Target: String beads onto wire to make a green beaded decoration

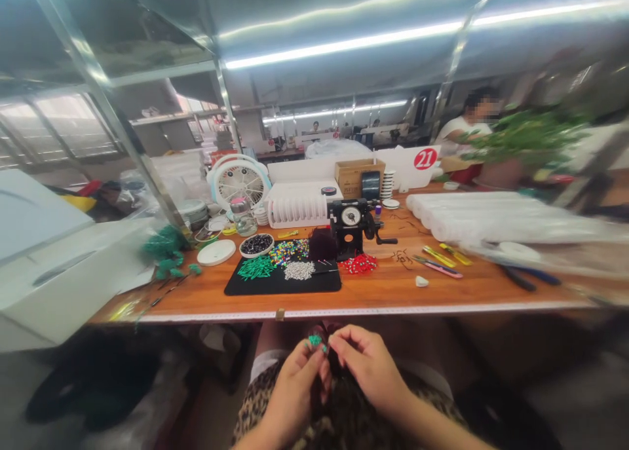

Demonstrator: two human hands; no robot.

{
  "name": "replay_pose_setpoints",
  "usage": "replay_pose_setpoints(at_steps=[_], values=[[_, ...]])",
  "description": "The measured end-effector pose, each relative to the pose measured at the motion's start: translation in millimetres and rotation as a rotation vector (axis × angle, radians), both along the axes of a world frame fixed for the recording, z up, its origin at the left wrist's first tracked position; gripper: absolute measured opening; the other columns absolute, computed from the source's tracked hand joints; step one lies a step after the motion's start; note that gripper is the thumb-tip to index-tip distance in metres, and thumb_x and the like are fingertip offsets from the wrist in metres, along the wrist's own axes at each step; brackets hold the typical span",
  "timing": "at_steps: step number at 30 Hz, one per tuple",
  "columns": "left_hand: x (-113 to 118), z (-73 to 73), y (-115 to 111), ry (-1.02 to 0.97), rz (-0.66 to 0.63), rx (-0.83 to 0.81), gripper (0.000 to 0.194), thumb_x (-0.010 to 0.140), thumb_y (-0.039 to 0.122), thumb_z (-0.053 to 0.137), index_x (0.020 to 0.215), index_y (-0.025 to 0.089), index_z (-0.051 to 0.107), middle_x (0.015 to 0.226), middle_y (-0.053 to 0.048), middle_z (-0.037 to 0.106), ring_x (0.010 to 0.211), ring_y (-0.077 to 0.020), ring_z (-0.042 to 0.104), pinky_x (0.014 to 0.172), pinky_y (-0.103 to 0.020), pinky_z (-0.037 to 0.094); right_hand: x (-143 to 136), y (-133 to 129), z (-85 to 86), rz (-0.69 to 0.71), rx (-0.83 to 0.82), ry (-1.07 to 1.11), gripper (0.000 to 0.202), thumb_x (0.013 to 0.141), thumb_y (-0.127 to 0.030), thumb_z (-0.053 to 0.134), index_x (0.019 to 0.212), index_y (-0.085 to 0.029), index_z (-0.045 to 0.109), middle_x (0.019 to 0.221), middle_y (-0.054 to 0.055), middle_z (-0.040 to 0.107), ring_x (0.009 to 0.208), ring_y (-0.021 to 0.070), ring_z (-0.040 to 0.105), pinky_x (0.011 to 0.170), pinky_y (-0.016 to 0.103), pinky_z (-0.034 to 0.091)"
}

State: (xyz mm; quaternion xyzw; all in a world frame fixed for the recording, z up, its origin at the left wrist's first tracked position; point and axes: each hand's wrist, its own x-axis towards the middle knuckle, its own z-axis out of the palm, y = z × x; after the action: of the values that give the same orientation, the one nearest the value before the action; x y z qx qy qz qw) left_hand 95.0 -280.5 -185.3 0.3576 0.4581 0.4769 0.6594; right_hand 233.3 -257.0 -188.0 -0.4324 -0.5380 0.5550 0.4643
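Above the lap, my left hand pinches a small green beaded piece between thumb and fingers. Close beside it on the right, my right hand has thumb and forefinger pressed together near the piece; what they hold is too small to make out. Beyond the hands, a black mat on the table bears green pieces, white beads and mixed coloured beads. Red pieces lie at its right edge, in front of a black hand-cranked machine.
The wooden table's front edge lies beyond my hands. A bowl of black beads, a fan, yellow cutters, pliers and white rolls are on the table. A person sits at the back right.
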Motion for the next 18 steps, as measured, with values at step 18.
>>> replay_pose_setpoints(at_steps=[18], values=[[-5.5,11.2,-4.8,0.201,0.195,0.240,0.038,0.076,0.051,0.066,0.068,0.018,0.049,0.060,0.003,0.052,0.058,-0.0118,0.047,0.058,-0.022,0.040,-2.9,-9.3,-10.6,0.233,-0.158,0.381,0.018,0.073,-0.034,0.068,0.068,-0.017,0.071,0.073,0.003,0.066,0.070,0.0165,0.060,0.070,0.027,0.046]])
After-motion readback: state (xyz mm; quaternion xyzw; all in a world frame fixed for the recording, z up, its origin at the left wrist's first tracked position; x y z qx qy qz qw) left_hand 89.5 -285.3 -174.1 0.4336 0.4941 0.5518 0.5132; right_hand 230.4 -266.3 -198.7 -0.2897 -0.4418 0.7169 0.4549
